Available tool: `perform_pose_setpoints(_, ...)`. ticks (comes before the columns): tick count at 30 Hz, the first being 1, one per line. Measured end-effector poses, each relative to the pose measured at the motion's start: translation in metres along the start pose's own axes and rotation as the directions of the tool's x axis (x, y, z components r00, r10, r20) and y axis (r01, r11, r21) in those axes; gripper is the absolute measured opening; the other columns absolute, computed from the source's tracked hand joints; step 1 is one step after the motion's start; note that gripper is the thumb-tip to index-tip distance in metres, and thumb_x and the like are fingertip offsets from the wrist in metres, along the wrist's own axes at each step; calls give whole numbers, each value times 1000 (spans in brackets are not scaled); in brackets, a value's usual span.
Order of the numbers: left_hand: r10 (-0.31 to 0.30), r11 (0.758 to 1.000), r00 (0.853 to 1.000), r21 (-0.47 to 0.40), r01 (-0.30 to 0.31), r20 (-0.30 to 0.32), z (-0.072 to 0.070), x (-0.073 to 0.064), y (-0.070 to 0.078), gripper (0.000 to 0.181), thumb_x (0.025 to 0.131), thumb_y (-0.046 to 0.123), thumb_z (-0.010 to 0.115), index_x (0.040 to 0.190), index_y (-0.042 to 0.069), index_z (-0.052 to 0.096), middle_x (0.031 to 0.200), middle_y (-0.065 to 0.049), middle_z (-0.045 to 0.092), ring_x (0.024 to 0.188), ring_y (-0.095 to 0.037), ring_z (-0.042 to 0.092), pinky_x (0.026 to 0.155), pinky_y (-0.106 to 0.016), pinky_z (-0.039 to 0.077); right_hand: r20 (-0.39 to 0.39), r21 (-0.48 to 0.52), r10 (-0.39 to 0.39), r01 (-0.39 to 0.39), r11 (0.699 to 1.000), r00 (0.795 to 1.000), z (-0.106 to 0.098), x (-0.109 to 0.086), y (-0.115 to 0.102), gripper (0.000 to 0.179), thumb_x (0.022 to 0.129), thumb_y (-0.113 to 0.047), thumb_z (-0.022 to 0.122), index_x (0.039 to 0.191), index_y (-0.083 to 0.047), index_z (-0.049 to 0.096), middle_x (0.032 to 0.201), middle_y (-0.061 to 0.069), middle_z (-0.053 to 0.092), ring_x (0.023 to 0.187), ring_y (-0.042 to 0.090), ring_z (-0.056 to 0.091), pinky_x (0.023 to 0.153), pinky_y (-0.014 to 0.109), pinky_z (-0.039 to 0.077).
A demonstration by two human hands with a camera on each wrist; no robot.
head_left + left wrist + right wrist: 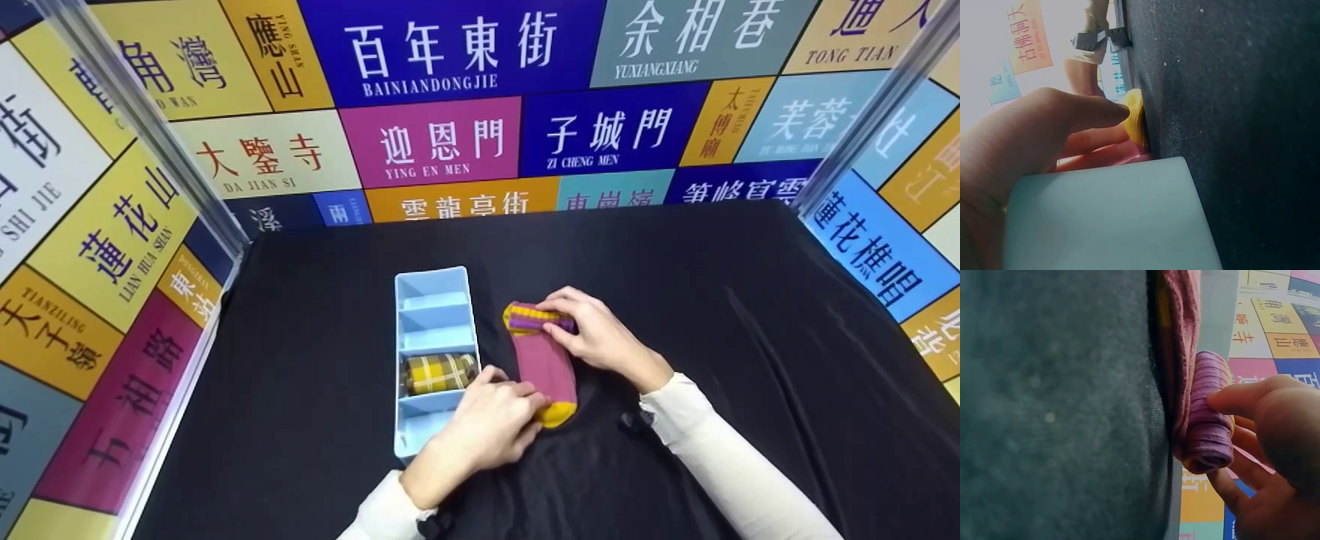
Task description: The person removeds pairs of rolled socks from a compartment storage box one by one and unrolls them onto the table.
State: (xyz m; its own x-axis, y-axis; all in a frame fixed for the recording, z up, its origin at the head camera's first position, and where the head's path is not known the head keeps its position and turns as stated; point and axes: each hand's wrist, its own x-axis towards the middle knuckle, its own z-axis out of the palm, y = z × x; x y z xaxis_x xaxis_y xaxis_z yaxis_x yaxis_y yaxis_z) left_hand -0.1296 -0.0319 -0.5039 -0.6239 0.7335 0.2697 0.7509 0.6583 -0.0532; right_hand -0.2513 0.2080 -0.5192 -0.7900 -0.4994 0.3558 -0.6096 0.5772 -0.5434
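Observation:
A mauve sock (545, 367) with a yellow toe (559, 415) lies lengthwise on the black cloth. Its far end is wound into a purple and yellow roll (1211, 410). My right hand (592, 330) grips this roll, thumb on the near side and fingers round the far side. At the toe end, my left hand (491, 420) holds the sock's left edge. In the left wrist view, the left thumb (1098, 112) meets the yellow toe, with fingers on the mauve part beside it. Left of the sock stands a light blue divided box (399, 322).
A rolled yellow and brown plaid sock (439, 373) sits in one of the box's several compartments, close to my left wrist. Black cloth (315, 337) covers the table. Panels with printed signs (431, 142) enclose the back and both sides.

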Motion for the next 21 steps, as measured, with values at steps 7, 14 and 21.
perform_pose_setpoints(7, 4, 1000, 1000, -2, -4, 0, -1, 1, -1, 19, 96, 38, 77, 110, 27, 79, 97, 12, 75, 87, -9, 75, 95, -37, 47, -37, 8, -17, 18, 1000, 999, 1, 3, 3, 30, 99, -12, 78, 128, -11, 74, 122, 4, 77, 107, 22, 74, 99, 46, 60)
perform_pose_setpoints(14, 8, 1000, 1000, -3, -8, -4, 0, 0, -1, 19, 95, 38, 77, 110, 27, 79, 99, 12, 76, 90, -8, 75, 95, -38, 47, -32, 8, 8, -8, 1000, 999, 2, 5, 7, 29, 100, -17, 78, 128, -12, 75, 123, 3, 76, 109, 23, 73, 100, 46, 60)
perform_pose_setpoints(21, 7, 1000, 1000, -15, -7, -13, 0, 0, -1, 20, 95, 40, 77, 110, 26, 79, 99, 11, 77, 94, -11, 74, 94, -38, 47, -15, 39, 49, -48, 998, 999, 2, 7, 7, 34, 95, -17, 84, 128, -11, 74, 122, 7, 70, 108, 24, 68, 98, 45, 59)
